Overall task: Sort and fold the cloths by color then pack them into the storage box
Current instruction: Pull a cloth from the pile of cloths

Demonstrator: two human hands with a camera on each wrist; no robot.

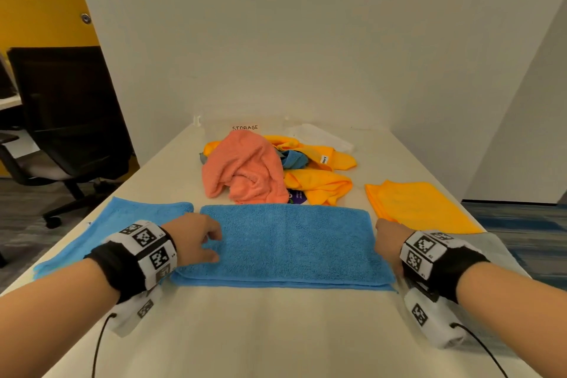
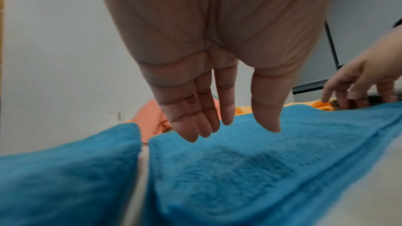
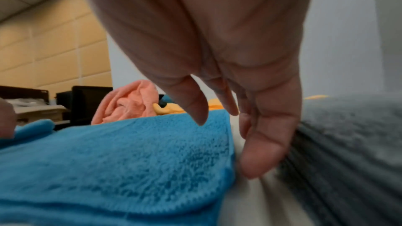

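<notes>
Two hands are working over a folded blue cloth [image 1: 285, 242] lying flat at the near middle of a white table [image 1: 245, 331], its doubled edge facing the person. The left hand [image 1: 193, 239] is resting at the cloth's 9 o'clock end, fingers [image 2: 195, 118] straight and close together, pointing down at the pile and gripping nothing. The right hand [image 1: 388, 239] is hanging at the 3 o'clock end — just off the cloth's edge, fingers loosely extended and narrow, holding nothing (whether the fingertips are touching the table cannot be told).

Just beside the left hand, toward 9 o'clock, a second blue cloth [image 1: 122, 224] is lying flat, a thin strip of table showing between the two. Beside the right wrist, a grey cloth [image 3: 352, 126] is lying near the table's edge. At about 2 o'clock, a yellow cloth [image 1: 417, 202] is lying spread out alone.

Farther out at 12 o'clock, an unsorted heap is waiting: a crumpled peach cloth [image 1: 245, 169] draping over yellow cloths [image 1: 322, 184], a scrap of blue showing between them. Behind the heap, a sign reading "STORAGE" [image 1: 244, 127] is standing against the wall — the storage box itself cannot be made out.
</notes>
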